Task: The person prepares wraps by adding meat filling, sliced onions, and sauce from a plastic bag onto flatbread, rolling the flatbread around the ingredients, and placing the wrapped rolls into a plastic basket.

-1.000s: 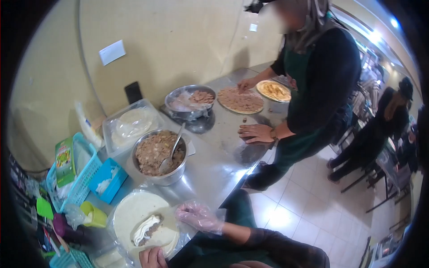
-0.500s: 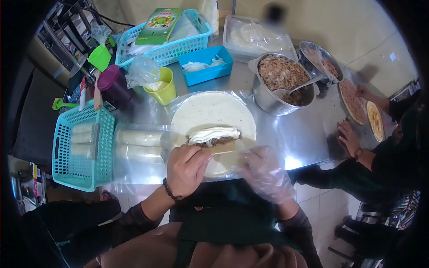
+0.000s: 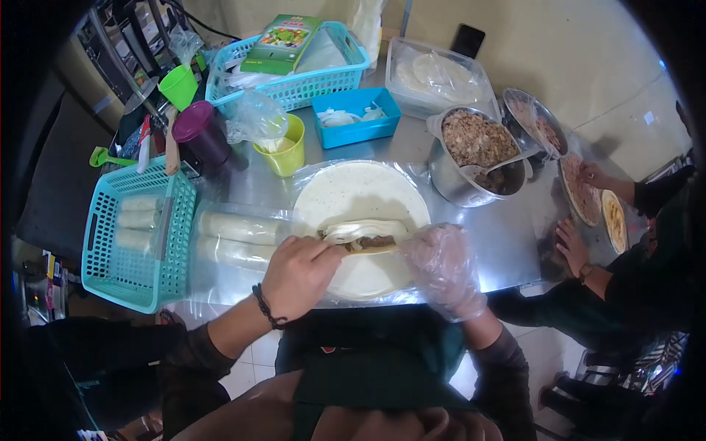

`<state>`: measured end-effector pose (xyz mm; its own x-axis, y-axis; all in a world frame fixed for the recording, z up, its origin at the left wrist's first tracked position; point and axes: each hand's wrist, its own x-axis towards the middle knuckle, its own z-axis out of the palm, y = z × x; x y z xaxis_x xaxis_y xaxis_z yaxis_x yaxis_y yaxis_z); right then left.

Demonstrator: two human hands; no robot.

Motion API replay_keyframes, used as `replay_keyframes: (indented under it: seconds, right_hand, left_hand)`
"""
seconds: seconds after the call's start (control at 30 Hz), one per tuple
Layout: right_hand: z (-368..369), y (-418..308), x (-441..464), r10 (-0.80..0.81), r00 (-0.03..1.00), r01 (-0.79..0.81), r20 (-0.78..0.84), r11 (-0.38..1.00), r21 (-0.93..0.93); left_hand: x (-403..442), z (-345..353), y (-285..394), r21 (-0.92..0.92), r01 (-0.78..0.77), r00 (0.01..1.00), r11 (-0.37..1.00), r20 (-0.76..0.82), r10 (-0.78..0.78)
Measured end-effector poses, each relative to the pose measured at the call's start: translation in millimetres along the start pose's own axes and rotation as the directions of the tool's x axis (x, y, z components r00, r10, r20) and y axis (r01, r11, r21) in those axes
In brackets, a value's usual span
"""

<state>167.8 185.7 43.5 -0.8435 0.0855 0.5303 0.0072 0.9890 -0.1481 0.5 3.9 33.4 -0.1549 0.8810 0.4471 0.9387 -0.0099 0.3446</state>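
A large round tortilla lies on clear plastic film. Across its middle is browned minced meat with a band of white cream along the far side. A thin pale-yellow strip, possibly cheese, runs along the near edge of the meat. My bare left hand, with a dark bracelet at the wrist, pinches the strip's left end. At its right end, my right hand, in a clear plastic glove, is closed; its fingertips are partly hidden.
Wrapped rolls lie left, beside a turquoise basket with more rolls. Behind stand a yellow-green cup, blue box and pot of minced filling. At right, a co-worker's hands are near topped flatbreads.
My right hand has closed in on the strip's right end. The strip now appears narrower, seen nearly edge-on. My left hand keeps its pinch, and the whole view has shifted slightly.
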Motion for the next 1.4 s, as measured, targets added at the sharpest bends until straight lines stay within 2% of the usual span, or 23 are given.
replay_keyframes:
  seconds: [0.07, 0.23, 0.3, 0.33, 0.4, 0.5, 0.53, 0.6, 0.63, 0.7, 0.73, 0.77, 0.8, 0.87, 0.93, 1.0, 1.03, 1.07, 1.2, 1.27, 1.33, 1.37, 1.4]
  right_hand:
    - [-0.7, 6.9, 6.1, -0.01, 1.0, 0.01, -0.003, 1.0, -0.009]
    - [7.5, 33.0, 39.1, -0.029, 0.999, 0.029, 0.017, 1.0, 0.007]
    - [13.6, 45.6, 51.5, 0.019, 0.993, -0.037, 0.118, 0.987, 0.156]
    - [21.1, 53.6, 54.5, 0.014, 0.993, -0.033, 0.12, 0.987, 0.156]
    - [37.7, 67.6, 57.6, 0.118, 0.971, -0.184, 0.209, 0.925, 0.334]
    - [51.3, 73.2, 63.9, 0.131, 0.949, -0.208, 0.285, 0.943, 0.259]
    - [51.6, 73.2, 66.8, 0.128, 0.95, -0.205, 0.286, 0.944, 0.258]
    - [49.3, 70.9, 71.6, 0.064, 0.921, -0.097, 0.384, 0.993, 0.068]
    - [45.8, 66.7, 70.3, 0.063, 0.92, -0.096, 0.387, 0.993, 0.067]
    - [38.7, 51.2, 59.6, -0.037, 0.998, 0.032, 0.054, 0.996, 0.087]
    - [44.8, 44.9, 52.1, -0.042, 0.997, 0.036, 0.06, 0.995, 0.088]
    - [55.7, 38.9, 43.7, -0.15, 0.977, 0.161, 0.153, 0.985, -0.057]
    - [52.2, 26.8, 46.7, -0.168, 0.959, 0.184, 0.23, 0.982, -0.05]
    - [51.4, 13.7, 48.9, -0.178, 0.935, 0.2, 0.306, 0.979, -0.04]
    - [59.4, 19.6, 47.3, -0.14, 0.966, 0.133, 0.218, 0.99, 0.047]
    - [67.7, 28.7, 44.5, -0.199, 0.963, 0.198, 0.18, 0.98, 0.026]
    - [69.4, 32.1, 43.3, -0.264, 0.955, 0.266, 0.137, 0.964, 0.0]
    - [70.7, 34.5, 41.7, -0.255, 0.957, 0.257, 0.136, 0.966, -0.002]
    - [63.1, 23.4, 43.6, -0.188, 0.932, 0.192, 0.311, 0.981, 0.018]
    - [62.9, 21.6, 35.8, -0.18, 0.911, 0.188, 0.371, 0.982, 0.016]
    - [71.9, 25.7, 24.9, -0.242, 0.946, 0.239, 0.214, 0.97, 0.043]
    - [76.9, 28.2, 20.8, -0.233, 0.949, 0.231, 0.212, 0.972, 0.038]
    - [81.2, 30.9, 17.4, -0.267, 0.956, 0.262, 0.124, 0.963, 0.058]
  left_hand:
    - [10.9, -7.9, -7.8, -0.056, 0.017, 1.0, 0.998, -0.007, -0.018]
    - [42.8, -8.9, -38.1, -0.275, 0.335, 0.938, 0.901, 0.187, -0.292]
    - [49.3, 5.1, -57.1, -0.292, 0.322, 0.944, 0.901, 0.168, -0.283]
    - [52.8, 6.4, -60.5, -0.312, 0.313, 0.948, 0.897, 0.154, -0.277]
    - [59.8, 7.3, -61.8, -0.277, 0.359, 0.931, 0.891, 0.177, -0.319]
    - [68.0, 7.0, -59.9, -0.052, 0.352, 0.902, 0.935, 0.284, -0.324]
    - [66.8, 10.5, -64.4, -0.053, 0.353, 0.903, 0.934, 0.281, -0.326]
    - [64.7, 18.7, -71.9, 0.052, 0.145, 0.938, 0.988, 0.312, -0.154]
    - [64.7, 19.7, -71.1, 0.05, 0.146, 0.938, 0.988, 0.311, -0.155]
    - [64.7, 20.2, -65.8, 0.209, 0.118, 0.911, 0.971, 0.365, -0.189]
    - [65.0, 18.7, -63.7, 0.205, 0.125, 0.912, 0.971, 0.363, -0.194]
    - [65.3, 17.8, -61.5, 0.242, 0.117, 0.906, 0.963, 0.372, -0.204]
    - [64.2, 18.7, -59.3, 0.277, 0.105, 0.898, 0.955, 0.387, -0.211]
    - [60.3, 22.2, -60.7, 0.248, 0.078, 0.93, 0.965, 0.33, -0.16]
    - [62.4, 19.4, -57.1, 0.224, 0.053, 0.959, 0.973, 0.26, -0.112]
    - [62.6, 15.0, -49.9, 0.045, 0.104, 0.895, 0.994, 0.431, -0.113]
    - [61.7, 14.6, -46.2, 0.04, 0.099, 0.893, 0.994, 0.438, -0.106]
    - [59.8, 14.2, -42.1, 0.055, 0.096, 0.904, 0.994, 0.413, -0.11]
    - [46.4, 19.0, -32.5, 0.102, 0.018, 0.92, 0.995, 0.387, -0.056]
    - [38.4, 25.4, -27.2, 0.082, 0.044, 0.944, 0.996, 0.322, -0.068]
    - [33.4, 28.9, -27.3, 0.149, 0.0, 0.953, 0.989, 0.3, -0.045]
    - [30.7, 28.0, -26.1, 0.147, -0.01, 0.952, 0.989, 0.304, -0.036]
    - [31.3, 22.6, -21.9, 0.139, 0.022, 0.956, 0.99, 0.285, -0.062]
